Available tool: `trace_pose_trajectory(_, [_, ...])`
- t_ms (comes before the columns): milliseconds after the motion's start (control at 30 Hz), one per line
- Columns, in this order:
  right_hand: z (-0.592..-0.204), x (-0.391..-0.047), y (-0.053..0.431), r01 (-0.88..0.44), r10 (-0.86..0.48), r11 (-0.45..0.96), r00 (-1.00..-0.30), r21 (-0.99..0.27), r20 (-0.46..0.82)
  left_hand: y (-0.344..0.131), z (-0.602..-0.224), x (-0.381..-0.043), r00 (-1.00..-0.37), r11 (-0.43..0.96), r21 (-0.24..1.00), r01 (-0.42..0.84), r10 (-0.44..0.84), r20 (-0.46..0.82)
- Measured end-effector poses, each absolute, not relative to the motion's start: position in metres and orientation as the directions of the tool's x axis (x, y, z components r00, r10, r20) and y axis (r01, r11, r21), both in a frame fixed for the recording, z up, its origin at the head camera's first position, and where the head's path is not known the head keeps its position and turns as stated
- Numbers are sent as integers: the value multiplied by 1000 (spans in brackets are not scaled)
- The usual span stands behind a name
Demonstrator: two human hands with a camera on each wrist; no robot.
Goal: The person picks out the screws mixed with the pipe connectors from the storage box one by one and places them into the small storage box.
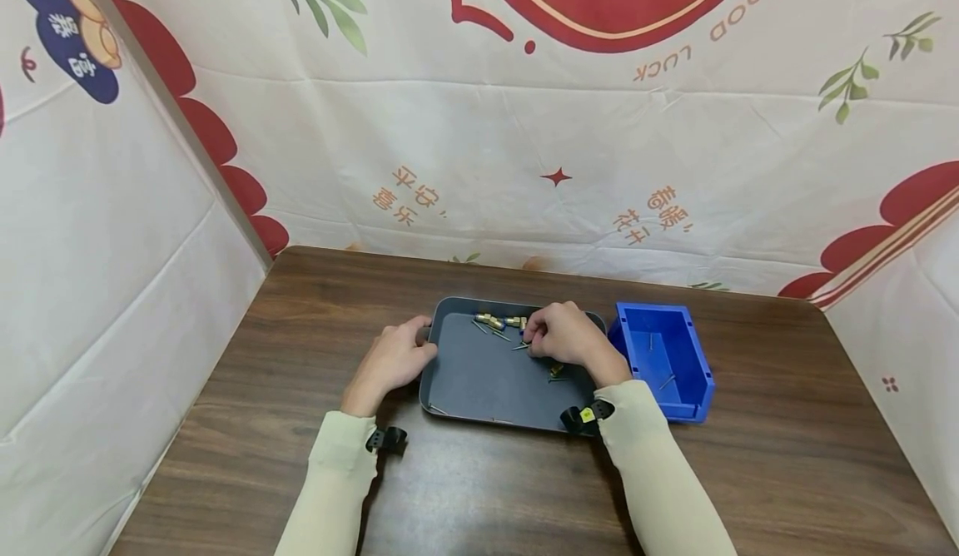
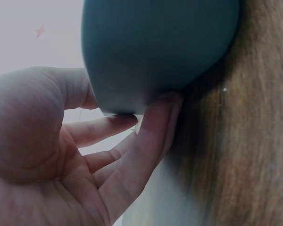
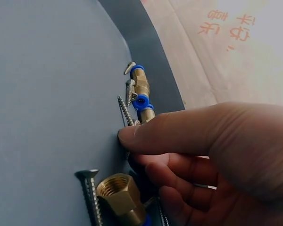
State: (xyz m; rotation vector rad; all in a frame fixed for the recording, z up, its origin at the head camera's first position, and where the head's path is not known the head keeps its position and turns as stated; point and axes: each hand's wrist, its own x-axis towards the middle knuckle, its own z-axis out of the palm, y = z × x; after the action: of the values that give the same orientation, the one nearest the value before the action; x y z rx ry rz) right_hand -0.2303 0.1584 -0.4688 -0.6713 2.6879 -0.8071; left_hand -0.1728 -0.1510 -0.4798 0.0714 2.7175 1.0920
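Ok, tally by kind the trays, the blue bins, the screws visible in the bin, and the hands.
Tray: 1
Blue bin: 1
Screws visible in the bin: 2
Hands, left hand and right hand: 2
Total: 6

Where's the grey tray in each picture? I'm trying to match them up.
Head: tray, lower middle.
Left wrist: tray, top middle, seen from outside.
Right wrist: tray, filling the left side.
Shared landmark: white cloth, visible in all three.
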Motion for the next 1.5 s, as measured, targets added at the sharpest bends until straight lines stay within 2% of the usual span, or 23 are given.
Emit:
trace_pose_trajectory(500, [-480, -237, 154, -388, -551, 683, -830, -619, -88, -148, -478, -171, -977, 727, 686, -41, 115, -181])
trace_pose_trajectory(800, [-486, -245, 148, -404, -630, 585, -772, -703, -81, -148, -478, -171, -979, 727, 685, -39, 110, -173])
trace_pose_trajectory(1100, [-489, -252, 146, -368, -679, 493, -729, -788, -84, -148, -477, -170, -978, 728, 684, -42, 110, -177])
trace_pose_trajectory(1267, [-490, -252, 146, -388, -680, 503, -729, -772, -77, -148, -477, -171, -979, 726, 686, -43, 106, -173])
trace_pose_trajectory(1500, [-483, -247, 148, -416, -650, 587, -754, -694, -98, -149, -479, -172, -978, 728, 684, -43, 108, -176])
